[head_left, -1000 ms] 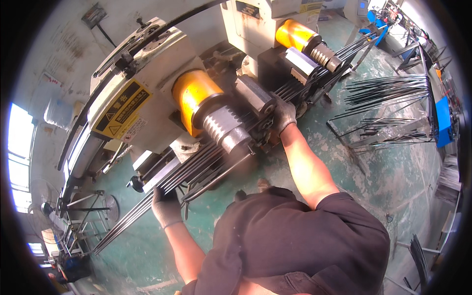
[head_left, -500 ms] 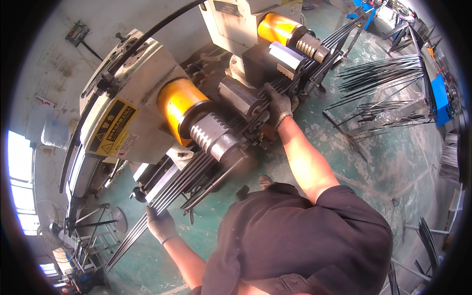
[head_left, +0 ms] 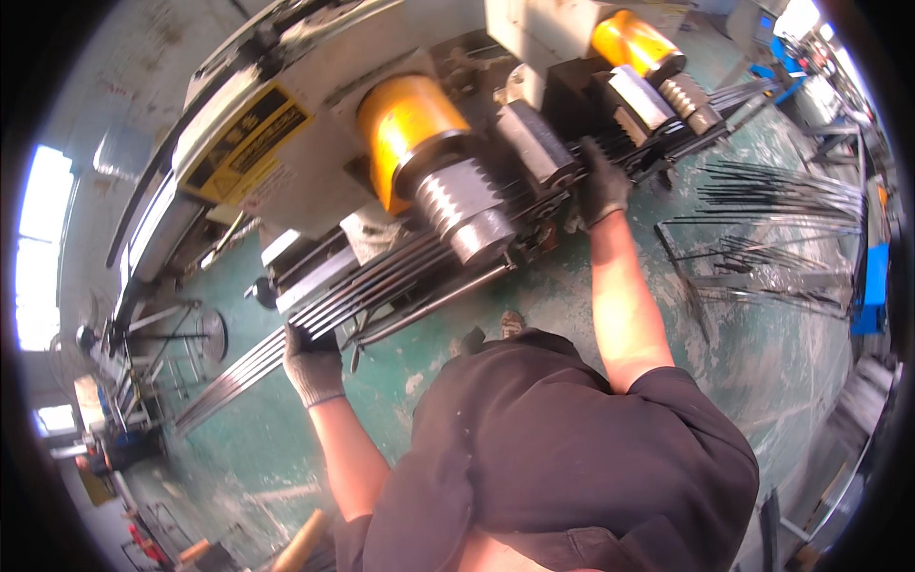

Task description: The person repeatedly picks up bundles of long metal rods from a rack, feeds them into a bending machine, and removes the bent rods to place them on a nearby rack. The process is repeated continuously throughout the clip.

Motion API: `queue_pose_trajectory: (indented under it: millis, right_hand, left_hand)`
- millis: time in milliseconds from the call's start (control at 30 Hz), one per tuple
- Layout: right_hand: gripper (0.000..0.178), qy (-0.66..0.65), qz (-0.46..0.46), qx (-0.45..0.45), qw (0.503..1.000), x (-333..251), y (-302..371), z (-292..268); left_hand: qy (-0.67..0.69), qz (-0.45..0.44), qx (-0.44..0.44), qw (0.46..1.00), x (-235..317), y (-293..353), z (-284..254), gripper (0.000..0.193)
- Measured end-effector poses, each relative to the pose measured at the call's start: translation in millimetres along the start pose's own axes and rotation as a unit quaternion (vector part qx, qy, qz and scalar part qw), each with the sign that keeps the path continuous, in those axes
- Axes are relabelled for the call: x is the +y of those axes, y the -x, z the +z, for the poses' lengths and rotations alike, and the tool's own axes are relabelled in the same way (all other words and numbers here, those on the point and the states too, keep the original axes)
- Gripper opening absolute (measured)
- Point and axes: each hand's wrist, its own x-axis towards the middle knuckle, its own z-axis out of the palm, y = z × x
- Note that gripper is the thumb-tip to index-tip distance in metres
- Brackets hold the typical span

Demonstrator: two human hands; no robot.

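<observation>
Several long, thin metal rods (head_left: 236, 377) lie side by side along the front of a machine, running from the lower left up to the far right. My left hand (head_left: 313, 368), in a pale knitted glove with dark fingers, is closed around them near their left end. Farther right, my right hand (head_left: 602, 185), in a dark, dirty glove, grips the rods beside a grey metal block (head_left: 536, 141); its fingertips are partly lost in shadow. Between my hands, a ridged steel cylinder (head_left: 465, 202) with a yellow sleeve (head_left: 408, 124) sticks out above the rods.
A second yellow sleeve (head_left: 634, 44) with a ridged cylinder (head_left: 690, 103) stands at the far right of the machine. A rack (head_left: 863, 219) of dark rods is on the right. A floor fan (head_left: 81, 348) stands at the left. The green floor (head_left: 429, 348) lies below.
The view has turned and shifted, so the machine appears higher and farther right. Both hands stay on the rods, at about the same places along them.
</observation>
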Motion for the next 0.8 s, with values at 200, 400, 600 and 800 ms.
queue_pose_trajectory:
  millis: [200,400,600,800]
  right_hand:
    - [0.048,-0.072,0.022,-0.025,0.997,-1.9,-19.0,-7.1]
    - [0.050,-0.070,0.026,0.011,0.997,27.3,-40.0,-35.2]
    - [0.045,0.007,0.129,-0.032,0.991,117.6,-46.5,-102.9]
    - [0.042,0.129,0.291,-0.035,0.947,239.8,55.6,-165.7]
  left_hand:
    - [0.013,0.057,0.073,0.996,25.0,14.6,-18.6,0.030]
    - [0.016,0.055,0.050,0.997,14.1,24.4,-30.6,0.039]
    - [0.063,0.093,0.106,0.988,69.4,31.9,-46.9,0.039]
    - [0.103,0.146,0.146,0.973,181.2,10.2,-119.1,0.034]
